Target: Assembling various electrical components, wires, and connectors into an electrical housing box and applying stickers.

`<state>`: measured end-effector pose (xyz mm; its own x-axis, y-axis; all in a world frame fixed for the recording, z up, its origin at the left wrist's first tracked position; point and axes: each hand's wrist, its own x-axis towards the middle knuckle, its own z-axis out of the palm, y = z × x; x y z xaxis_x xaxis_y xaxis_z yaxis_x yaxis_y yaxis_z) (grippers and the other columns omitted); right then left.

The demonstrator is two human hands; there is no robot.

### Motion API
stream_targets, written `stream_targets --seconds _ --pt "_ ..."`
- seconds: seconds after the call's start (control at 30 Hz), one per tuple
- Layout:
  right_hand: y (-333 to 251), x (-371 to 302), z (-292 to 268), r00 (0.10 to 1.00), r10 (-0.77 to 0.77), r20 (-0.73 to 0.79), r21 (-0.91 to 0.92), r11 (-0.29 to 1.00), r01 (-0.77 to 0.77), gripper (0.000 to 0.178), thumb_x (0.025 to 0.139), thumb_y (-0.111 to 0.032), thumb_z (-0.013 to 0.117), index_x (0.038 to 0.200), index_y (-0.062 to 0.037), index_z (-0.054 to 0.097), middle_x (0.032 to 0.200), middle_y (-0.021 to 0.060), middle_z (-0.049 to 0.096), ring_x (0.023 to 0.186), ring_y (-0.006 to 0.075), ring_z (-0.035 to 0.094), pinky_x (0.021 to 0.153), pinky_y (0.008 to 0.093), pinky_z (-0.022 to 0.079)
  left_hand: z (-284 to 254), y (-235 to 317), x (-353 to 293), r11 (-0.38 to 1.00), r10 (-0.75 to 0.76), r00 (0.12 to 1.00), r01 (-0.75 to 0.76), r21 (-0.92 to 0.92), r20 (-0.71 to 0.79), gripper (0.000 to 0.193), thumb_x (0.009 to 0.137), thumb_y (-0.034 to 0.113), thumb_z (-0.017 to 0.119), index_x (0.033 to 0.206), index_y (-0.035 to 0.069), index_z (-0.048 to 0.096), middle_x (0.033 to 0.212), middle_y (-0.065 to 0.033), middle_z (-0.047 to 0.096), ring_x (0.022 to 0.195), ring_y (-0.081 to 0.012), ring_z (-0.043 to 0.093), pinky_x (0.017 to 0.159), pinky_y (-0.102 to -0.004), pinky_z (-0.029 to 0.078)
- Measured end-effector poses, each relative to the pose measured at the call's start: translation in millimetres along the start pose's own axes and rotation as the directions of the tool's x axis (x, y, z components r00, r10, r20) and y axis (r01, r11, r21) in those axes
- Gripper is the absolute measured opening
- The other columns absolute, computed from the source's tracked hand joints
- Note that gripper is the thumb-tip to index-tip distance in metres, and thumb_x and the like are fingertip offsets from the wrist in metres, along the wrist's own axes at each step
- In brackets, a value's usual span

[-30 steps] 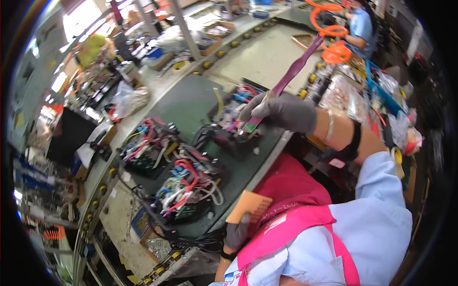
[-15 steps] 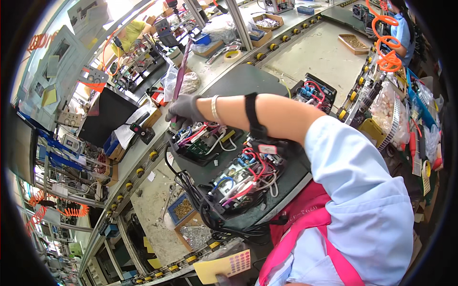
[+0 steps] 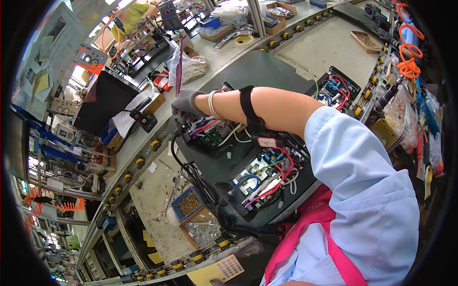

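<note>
My right hand [image 3: 188,102], in a grey glove, is closed around a long thin purple stick-like thing [image 3: 179,66] that points up and away. Its lower end is hidden by the hand. Right under the hand lies an open electrical unit [image 3: 210,131] with a green board and coloured wires. Nearer to me sits a second open unit [image 3: 257,181] with red, blue and white wires, its black cables [image 3: 200,186] hanging at the left. At the lower edge my left hand [image 3: 217,282], mostly out of sight, grips a yellow sheet of round stickers [image 3: 219,270].
The units rest on a dark board [image 3: 257,71] over a roller conveyor [image 3: 155,145]. A third wired unit [image 3: 338,88] stands beyond my forearm. Left of the cables are a blue tray of small brass-coloured parts [image 3: 186,205] and a carton of metal parts [image 3: 202,229]. An orange coiled hose [image 3: 408,47] hangs at right.
The view has shifted, so the units appear further right. My right hand stays at the far unit, the purple thing now more upright. The sticker sheet sits lower in view.
</note>
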<state>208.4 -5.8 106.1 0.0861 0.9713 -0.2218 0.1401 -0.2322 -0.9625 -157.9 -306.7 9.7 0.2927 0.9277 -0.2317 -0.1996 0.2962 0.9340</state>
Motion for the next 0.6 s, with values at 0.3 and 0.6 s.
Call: stream_targets --seconds 0.3,0.6 --pt "33 44 -2 0.973 -0.23 0.016 -0.052 0.972 0.23 0.019 0.081 -0.018 0.057 0.084 -0.0005 0.061 0.068 0.0149 0.064 0.041 0.0216 0.059 0.034 0.0316 0.039 1 4 -4 1.0 -0.03 0.998 0.03 0.001 -0.052 0.052 0.086 0.031 0.065 0.123 -0.002 0.049 0.103 -0.0127 0.06 0.088 -0.0241 0.059 0.078 -0.0375 0.05" --pt "-65 -123 -26 0.928 -0.364 -0.078 0.105 0.923 0.371 0.035 0.087 -0.035 0.052 0.071 -0.0071 0.067 0.067 0.0051 0.065 0.053 0.012 0.057 0.042 0.0272 0.039 11 1 -22 1.0 -0.011 0.995 0.011 -0.006 -0.101 0.052 0.086 0.029 0.065 0.124 -0.001 0.049 0.106 -0.0136 0.06 0.089 -0.0242 0.06 0.079 -0.038 0.051"
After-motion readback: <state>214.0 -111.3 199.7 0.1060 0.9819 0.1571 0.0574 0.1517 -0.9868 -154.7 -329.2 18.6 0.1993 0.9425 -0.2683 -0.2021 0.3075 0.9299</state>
